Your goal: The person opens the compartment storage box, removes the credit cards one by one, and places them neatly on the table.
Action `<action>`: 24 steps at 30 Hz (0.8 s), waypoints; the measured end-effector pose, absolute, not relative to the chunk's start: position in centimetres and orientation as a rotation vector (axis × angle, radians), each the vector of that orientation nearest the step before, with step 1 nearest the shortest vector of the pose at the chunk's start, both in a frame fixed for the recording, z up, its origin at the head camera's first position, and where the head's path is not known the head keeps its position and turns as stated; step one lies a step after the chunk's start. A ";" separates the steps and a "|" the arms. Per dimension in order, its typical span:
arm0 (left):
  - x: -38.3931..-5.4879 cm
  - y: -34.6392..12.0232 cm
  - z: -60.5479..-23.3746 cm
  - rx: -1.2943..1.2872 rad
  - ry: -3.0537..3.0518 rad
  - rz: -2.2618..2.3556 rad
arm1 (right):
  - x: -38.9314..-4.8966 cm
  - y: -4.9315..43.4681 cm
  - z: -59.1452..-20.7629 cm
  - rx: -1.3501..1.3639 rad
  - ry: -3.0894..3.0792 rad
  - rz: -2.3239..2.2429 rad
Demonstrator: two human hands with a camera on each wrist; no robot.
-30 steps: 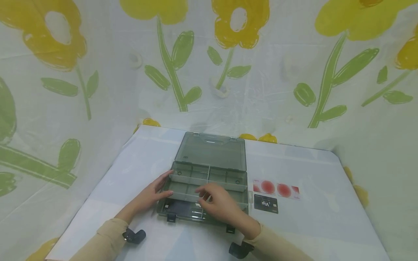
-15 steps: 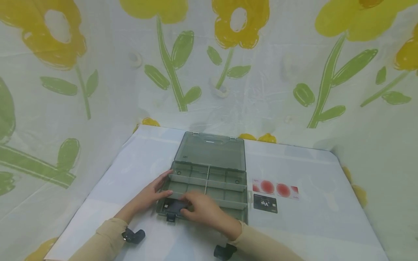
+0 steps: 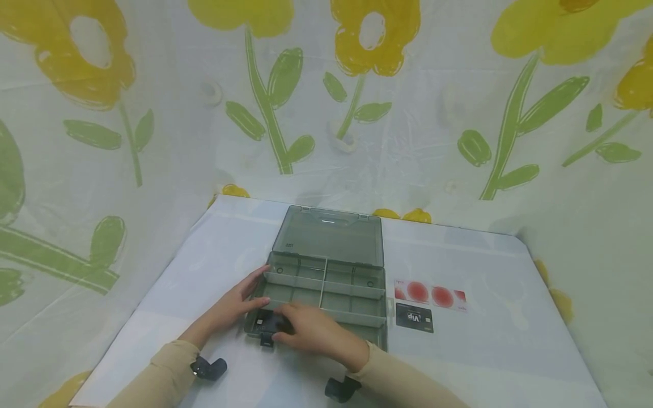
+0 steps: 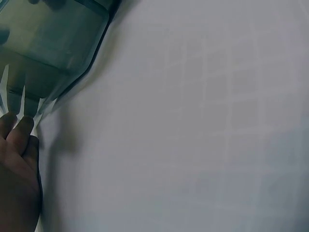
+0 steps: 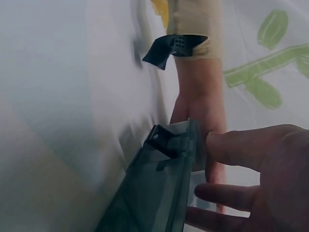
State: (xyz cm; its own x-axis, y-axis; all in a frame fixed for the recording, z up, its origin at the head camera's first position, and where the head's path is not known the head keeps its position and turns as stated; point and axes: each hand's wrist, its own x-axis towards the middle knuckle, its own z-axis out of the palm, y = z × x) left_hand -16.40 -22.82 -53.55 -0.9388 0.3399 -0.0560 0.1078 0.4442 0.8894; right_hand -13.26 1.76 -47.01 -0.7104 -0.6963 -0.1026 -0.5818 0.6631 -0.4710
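Observation:
A greenish-grey clear plastic compartment box [image 3: 351, 306] lies with its lid [image 3: 329, 235] swung back. In its front left compartment is a black card with a chip [image 3: 269, 322], partly covered by my right hand [image 3: 318, 334]. The right fingers reach over the card, and the thumb is by the front latch [image 3: 266, 340]; in the right wrist view, thumb and fingers [image 5: 227, 194] stand apart with nothing visibly pinched. My left hand [image 3: 232, 309] rests along the box's left side, fingers fairly straight. The left wrist view shows its fingertips [image 4: 19, 133] at the box wall [image 4: 63, 48].
To the right of the box lie two red-and-white cards [image 3: 418, 292] [image 3: 442, 297] and a black VIP card [image 3: 414, 318]. All stand on a white table [image 3: 490, 351]. A flower-patterned curtain [image 3: 418, 130] rises behind and at the sides.
My right hand has moved left, from over the middle of the box to the black card in the front left compartment. My left hand has stayed at the box's side.

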 end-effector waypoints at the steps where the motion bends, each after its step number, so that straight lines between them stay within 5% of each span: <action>1: -16.4 -22.8 -53.6 0.392 2.470 1.497 | -13.3 1.7 -47.0 -1.022 2.602 -0.586; 24: -16.3 -22.8 -53.5 0.386 2.461 1.510 | -13.7 1.6 -47.8 -0.927 2.474 -0.883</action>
State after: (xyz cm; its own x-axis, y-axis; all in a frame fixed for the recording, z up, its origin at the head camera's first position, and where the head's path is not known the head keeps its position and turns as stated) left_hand -16.32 -22.83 -53.49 -0.9393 0.3385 -0.0559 0.1035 0.4350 0.8945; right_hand -13.68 1.63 -47.82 -0.7225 -0.6833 -0.1053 -0.4622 0.5906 -0.6615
